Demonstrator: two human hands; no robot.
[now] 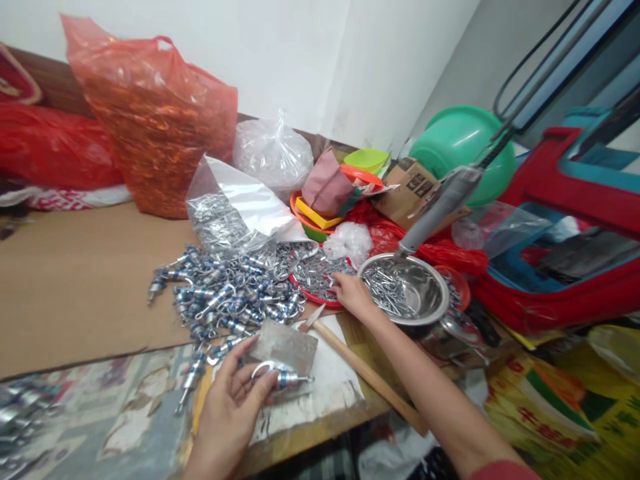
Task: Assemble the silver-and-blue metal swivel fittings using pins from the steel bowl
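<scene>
My left hand [237, 400] pinches a metal hook bolt [286, 379] with a blue ring, held level with its curved hook toward my fingers. Beneath it lies a flat grey metal block [287, 347] on the bench. My right hand [353, 293] reaches into a red tray [327, 304] of small metal pieces [315, 277]. Its thumb and fingertips come together at the pieces; what they grip is too small to make out. A heap of similar hook bolts [225, 287] lies to the left, beside a clear bag [220, 213] of metal parts.
Right of the tray stands a steel bowl [435, 297] of long pins. A wooden-handled hammer [370, 377] lies under my right forearm. A grey lever handle [440, 207] slants above the bowl. Behind are an orange bag [155, 127], a green basin [465, 147] and a red stool [545, 167].
</scene>
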